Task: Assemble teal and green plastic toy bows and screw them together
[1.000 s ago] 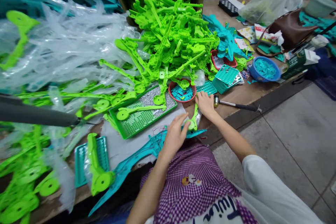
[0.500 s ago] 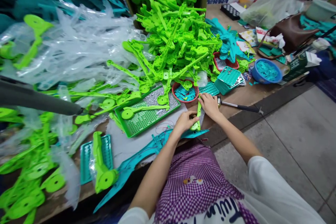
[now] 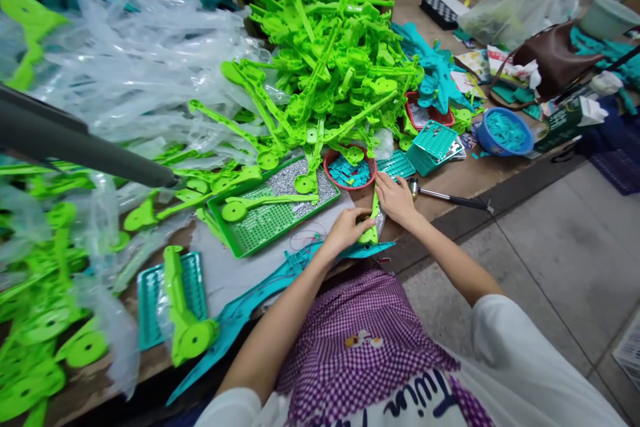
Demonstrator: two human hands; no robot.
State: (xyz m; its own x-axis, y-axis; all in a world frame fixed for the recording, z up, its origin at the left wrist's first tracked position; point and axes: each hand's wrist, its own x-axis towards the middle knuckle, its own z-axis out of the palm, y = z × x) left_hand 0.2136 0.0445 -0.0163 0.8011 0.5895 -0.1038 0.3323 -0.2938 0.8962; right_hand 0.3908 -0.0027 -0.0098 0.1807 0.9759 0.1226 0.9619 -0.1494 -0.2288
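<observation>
A narrow lime-green plastic part lies near the table's front edge, partly covered by my hands. My left hand has its fingers bent around the near end of it. On the far end rests my right hand, its fingers closed on the part. Clear plastic shows beside the part, under the right hand. Just below runs a long teal blade-shaped piece with thin red wires on it. A red bowl of small teal pieces stands just beyond my hands.
A green tray of tiny metal pieces sits left of my hands. A hammer lies to the right. Behind rises a big heap of lime-green parts. Bagged clear pieces fill the left. A blue bowl stands farther right.
The whole view has shifted a little to the left. Both hands keep their hold on the lime-green part, with only slight finger movement.
</observation>
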